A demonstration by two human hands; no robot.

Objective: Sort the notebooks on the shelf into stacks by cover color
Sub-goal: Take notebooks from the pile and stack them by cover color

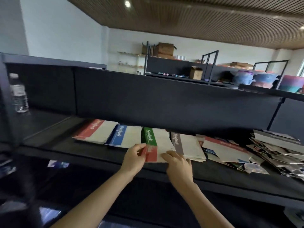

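On the black shelf (pixel 102 155) lie stacks of notebooks: a red-banded stack (pixel 95 131) at the left, then a blue-banded stack (pixel 121 137), a green-banded stack (pixel 150 135) and a grey-banded stack (pixel 185 145). A red-banded notebook (pixel 152 154) lies on the front of the green stack. My left hand (pixel 134 159) pinches its left edge. My right hand (pixel 178 167) rests on its white part with curled fingers. A loose red notebook (pixel 225 148) lies further right on a jumbled pile.
A messy heap of mixed booklets (pixel 276 152) fills the right end of the shelf. A water bottle (pixel 19 94) stands at the far left. The shelf's dark back panel (pixel 164 102) overhangs the stacks. Other shelving with boxes stands behind.
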